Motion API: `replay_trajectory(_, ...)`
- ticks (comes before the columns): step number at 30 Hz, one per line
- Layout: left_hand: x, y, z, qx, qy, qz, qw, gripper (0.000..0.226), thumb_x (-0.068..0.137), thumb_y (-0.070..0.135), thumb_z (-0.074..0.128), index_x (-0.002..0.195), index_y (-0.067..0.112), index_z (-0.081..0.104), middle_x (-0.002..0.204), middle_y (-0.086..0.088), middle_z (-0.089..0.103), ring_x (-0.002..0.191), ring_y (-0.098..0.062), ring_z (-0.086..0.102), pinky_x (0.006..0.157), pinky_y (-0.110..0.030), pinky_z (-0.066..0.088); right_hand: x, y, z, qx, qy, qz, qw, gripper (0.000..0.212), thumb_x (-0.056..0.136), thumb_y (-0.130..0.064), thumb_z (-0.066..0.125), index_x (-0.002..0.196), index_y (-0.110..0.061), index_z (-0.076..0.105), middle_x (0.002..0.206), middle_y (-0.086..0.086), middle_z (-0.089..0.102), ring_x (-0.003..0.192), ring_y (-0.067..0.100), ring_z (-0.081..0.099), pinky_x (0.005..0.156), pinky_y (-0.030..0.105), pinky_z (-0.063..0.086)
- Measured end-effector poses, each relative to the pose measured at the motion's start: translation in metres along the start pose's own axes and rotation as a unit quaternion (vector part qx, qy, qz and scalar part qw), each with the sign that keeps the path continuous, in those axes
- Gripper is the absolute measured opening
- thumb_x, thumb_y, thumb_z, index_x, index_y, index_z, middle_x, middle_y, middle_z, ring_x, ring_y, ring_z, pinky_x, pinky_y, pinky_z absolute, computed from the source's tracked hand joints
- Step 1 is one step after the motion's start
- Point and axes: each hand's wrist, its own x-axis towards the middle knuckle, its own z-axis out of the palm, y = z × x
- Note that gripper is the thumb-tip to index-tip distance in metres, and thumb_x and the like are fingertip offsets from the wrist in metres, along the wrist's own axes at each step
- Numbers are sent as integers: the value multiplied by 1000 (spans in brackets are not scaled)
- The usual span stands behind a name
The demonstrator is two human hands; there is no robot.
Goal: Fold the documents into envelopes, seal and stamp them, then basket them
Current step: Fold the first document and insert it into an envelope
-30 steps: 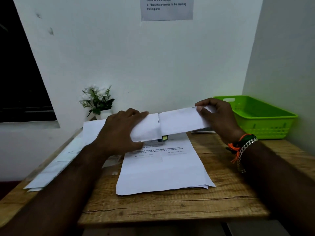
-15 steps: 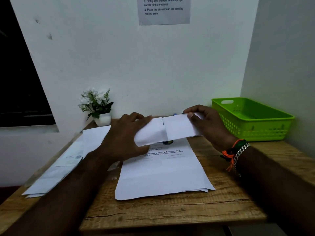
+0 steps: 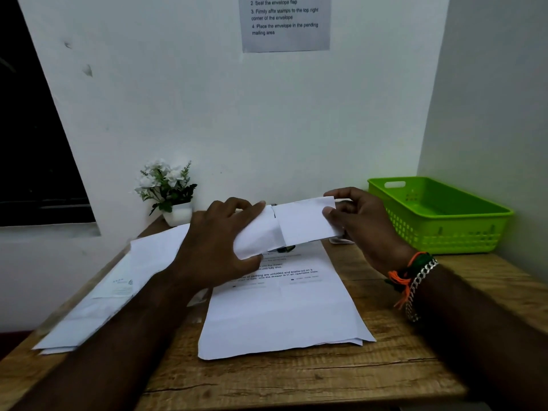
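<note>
I have both hands up over the wooden table [image 3: 296, 378], sharing one folded document [image 3: 284, 226] between them, and it hangs clear of the tabletop above the far end of the paper stack [image 3: 281, 315]. My left hand [image 3: 219, 247] wraps the document's left end, fingers curled over its top edge and thumb underneath, so that end is firmly gripped. My right hand [image 3: 361, 223] pinches the right end, thumb on the face toward me and fingers curled behind the upper corner. The document is a long white strip lying roughly level, with a crease or seam showing near its middle, just right of my left fingertips. I cannot tell whether it is only folded paper or paper partly inside an envelope. Under it, the stack lies flat in the middle of the table with printed lines facing up near its far edge. A small dark object [image 3: 285, 249] peeks out between the document and the stack; it is too hidden to identify. To my left, several long white envelopes [image 3: 98, 310] lie fanned along the table edge. The green basket [image 3: 444, 232] sits at the far right corner against the wall, well apart from my right hand. A small potted plant [image 3: 169, 191] with white flowers stands at the far left, and a printed instruction sheet [image 3: 285, 23] hangs on the wall above.
</note>
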Motion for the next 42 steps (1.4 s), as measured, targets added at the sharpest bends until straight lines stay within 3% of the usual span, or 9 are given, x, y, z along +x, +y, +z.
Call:
replay_trajectory(7, -1, -1, 1, -4, -6, -15, 1000, 105, 62, 64, 64, 159, 39, 30, 137, 10, 48, 117, -19, 50, 92, -39, 39, 3, -9, -11, -2, 8, -6, 1000, 21, 93, -4, 70, 110, -16, 70, 65, -3, 63, 74, 21, 65, 77, 67, 56)
replay_trajectory(11, 0, 0, 0, -27, 2, -12, 1000, 108, 61, 65, 65, 159, 36, 32, 135, 7, 50, 114, -20, 52, 96, -44, 45, 0, -5, -3, 5, -21, -17, 1000, 21, 92, -4, 71, 109, -16, 70, 72, 15, 57, 74, 30, 53, 67, 55, 50)
replay_trajectory(19, 2, 6, 2, -59, 18, 11, 998, 106, 61, 62, 71, 157, 29, 39, 126, 5, 56, 108, -20, 55, 94, -46, 50, -9, -3, 15, -51, -52, -37, 997, 24, 93, -6, 71, 116, -10, 67, 74, 28, 57, 66, 19, 54, 51, 25, 48)
replay_trajectory(24, 2, 5, 0, -60, 44, 5, 997, 101, 63, 62, 73, 153, 25, 46, 120, 4, 59, 106, -21, 56, 92, -44, 50, -8, -4, 11, -17, 10, -15, 1000, 15, 89, -6, 75, 104, -4, 71, 78, 16, 69, 65, 17, 64, 53, 22, 51)
replay_trajectory(29, 3, 17, 5, -61, 52, 22, 997, 96, 64, 57, 75, 150, 21, 51, 120, 2, 60, 106, -22, 56, 93, -43, 48, -15, -5, 22, -64, -32, -63, 995, 6, 90, -7, 74, 92, -2, 76, 78, 5, 76, 67, 6, 68, 59, 16, 49)
replay_trajectory(32, 3, 23, 7, -55, 56, 28, 997, 95, 65, 58, 74, 150, 21, 52, 122, 1, 60, 109, -22, 56, 94, -40, 45, -20, -7, 30, -79, -75, -81, 991, 30, 100, -24, 63, 93, 1, 77, 91, 12, 78, 89, 20, 74, 83, 31, 57)
replay_trajectory(35, 3, 26, 9, -42, 53, 32, 997, 95, 65, 59, 72, 150, 22, 51, 124, 1, 59, 110, -23, 56, 92, -39, 44, -20, -1, 36, -121, -111, -74, 984, 67, 101, -58, 48, 84, 4, 66, 85, 20, 64, 91, 32, 62, 91, 45, 47)
replay_trajectory(39, 3, 25, 9, -22, 57, 30, 998, 95, 67, 61, 70, 151, 23, 50, 125, 1, 59, 111, -24, 56, 92, -39, 44, -22, 3, 42, -239, -96, -81, 963, 40, 95, -65, 47, 68, -41, 64, 92, -6, 46, 111, 22, 43, 91, 15, 27)
replay_trajectory(42, 3, 26, 5, 19, 67, 19, 997, 95, 67, 66, 64, 152, 27, 48, 128, 3, 59, 113, -23, 56, 92, -41, 41, -21, 2, 42, -216, -31, -103, 970, 12, 86, -47, 74, 83, -36, 70, 103, 0, 53, 106, 15, 53, 89, 21, 40)
